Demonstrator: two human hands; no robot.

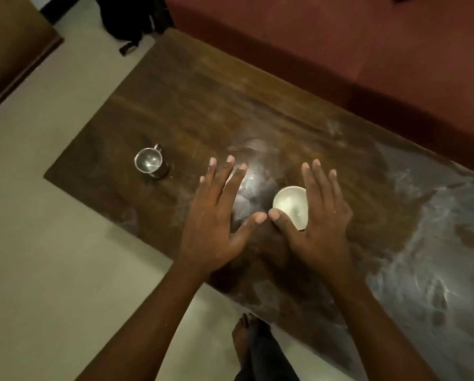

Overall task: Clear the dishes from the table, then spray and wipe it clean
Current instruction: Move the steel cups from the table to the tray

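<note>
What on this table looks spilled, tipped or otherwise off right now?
Nothing is tipped: the mug and bowl stand upright. The table is smeared, though, with whitish streaks and dark blotches, thickest toward its right end.

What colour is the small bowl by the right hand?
The bowl is off-white and plain, with no pattern; the head view, the only one, shows it.

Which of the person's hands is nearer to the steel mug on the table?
Left. The left hand is just right of the steel mug, apart from it; the right hand is farther right, by the white bowl.
</note>
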